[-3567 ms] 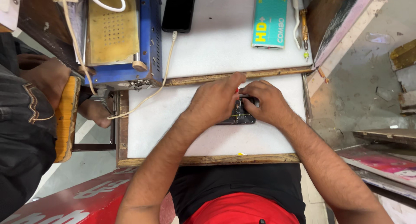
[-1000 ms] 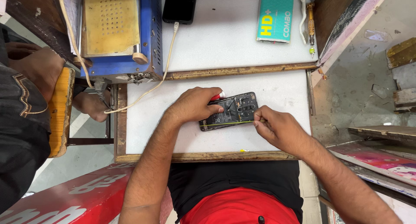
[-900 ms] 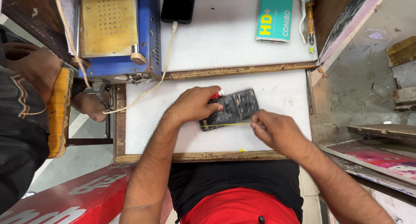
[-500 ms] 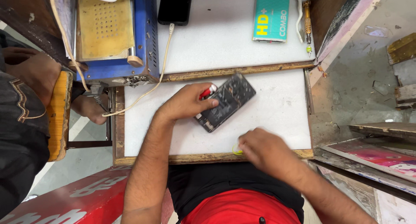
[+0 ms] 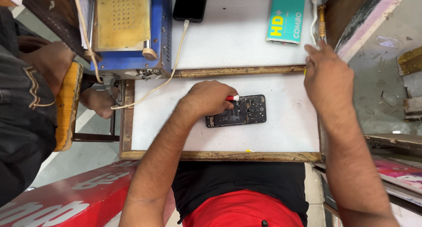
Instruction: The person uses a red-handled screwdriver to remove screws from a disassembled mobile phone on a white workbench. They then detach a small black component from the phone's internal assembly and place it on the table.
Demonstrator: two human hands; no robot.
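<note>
The left hand (image 5: 210, 98) is curling around a small red-handled tool (image 5: 231, 98), holding its tip against an opened phone (image 5: 237, 116) with its back cover off. The phone is lying flat near the middle of the white tabletop (image 5: 285, 130), which has a wooden frame. The right hand (image 5: 327, 75) is reaching away to the far right edge of the tabletop, fingers loosely spread and holding nothing, near a brass-tipped tool (image 5: 321, 21) and a teal box (image 5: 286, 16). Farther back, a blue and yellow machine (image 5: 132, 34) is sitting beside a dark phone (image 5: 190, 5) plugged into a white cable (image 5: 169, 73). Another person (image 5: 26, 104) in dark clothing is sitting at the left.
</note>
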